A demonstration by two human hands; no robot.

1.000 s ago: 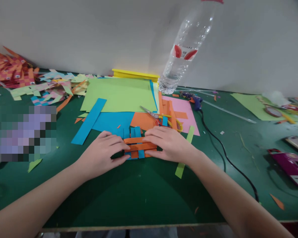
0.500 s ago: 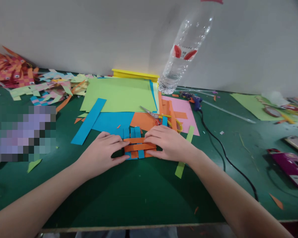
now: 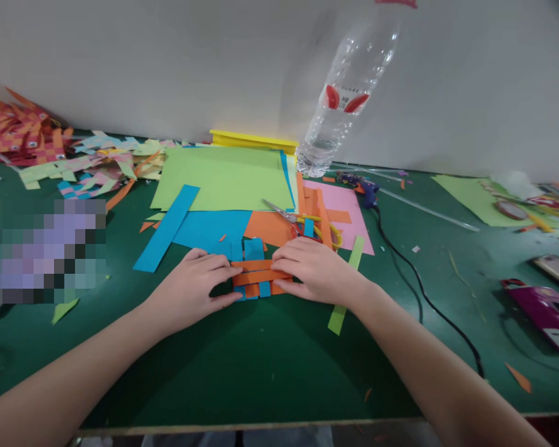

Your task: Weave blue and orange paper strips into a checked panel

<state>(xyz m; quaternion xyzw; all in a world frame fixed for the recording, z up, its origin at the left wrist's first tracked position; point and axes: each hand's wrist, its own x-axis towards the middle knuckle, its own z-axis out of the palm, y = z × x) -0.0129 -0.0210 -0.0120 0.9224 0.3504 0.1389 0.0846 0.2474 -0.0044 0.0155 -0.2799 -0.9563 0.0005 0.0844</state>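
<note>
A small mat of interlaced orange and blue paper strips point(image 3: 252, 277) lies on the green table in front of me. My left hand point(image 3: 198, 280) grips its left end, with fingers at the upper orange strip and the thumb at the lower left corner. At the right end, my right hand point(image 3: 313, 267) holds the orange strips between bent fingers and thumb. Blue strip ends point(image 3: 254, 249) stick out past the mat's far edge. Just beyond the right hand lie yellow-handled scissors point(image 3: 286, 215), partly covered by paper. A green paper strip point(image 3: 338, 318) passes under the right wrist.
Green paper sheets point(image 3: 223, 177) and a loose blue strip point(image 3: 166, 230) lie ahead. A plastic bottle point(image 3: 328, 133) leans at the wall. To the right are a glue gun point(image 3: 364, 188) with a black cord, a phone point(image 3: 556, 272) and a purple power strip point(image 3: 543, 313).
The orange strips between my hands have closed together, and the blue showing between them is now covered. Both hands have barely shifted and keep their hold.
</note>
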